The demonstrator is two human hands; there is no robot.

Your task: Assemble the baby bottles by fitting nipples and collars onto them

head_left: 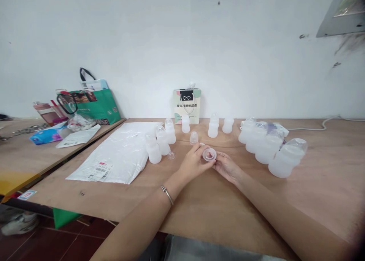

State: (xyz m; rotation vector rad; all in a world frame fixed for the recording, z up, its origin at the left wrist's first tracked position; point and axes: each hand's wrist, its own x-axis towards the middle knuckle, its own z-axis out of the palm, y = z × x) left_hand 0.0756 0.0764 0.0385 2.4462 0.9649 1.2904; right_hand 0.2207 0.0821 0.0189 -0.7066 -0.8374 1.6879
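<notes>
Above the middle of the table, my left hand [194,163] is closed on a round translucent baby bottle collar [209,154], its ring opening facing me. The fingers of my right hand [226,166] pinch the same collar at its lower right edge. What sits inside the ring is too small to make out. Just behind my hands stands a clear bottle cap [194,138]. A small clear nipple-like piece [171,155] lies to the left. Frosted baby bottles stand around: a left group [154,154], an uncapped one [186,124], a capped one [213,128], another uncapped one [228,125].
Several capped bottles [281,164] line the right side. A white plastic mailer [114,150] covers the table's left part. A paper bag [186,105] stands against the wall. On the adjoining left table are a green bag [99,105] and a blue tissue pack [47,135]. A cable [310,129] runs back right.
</notes>
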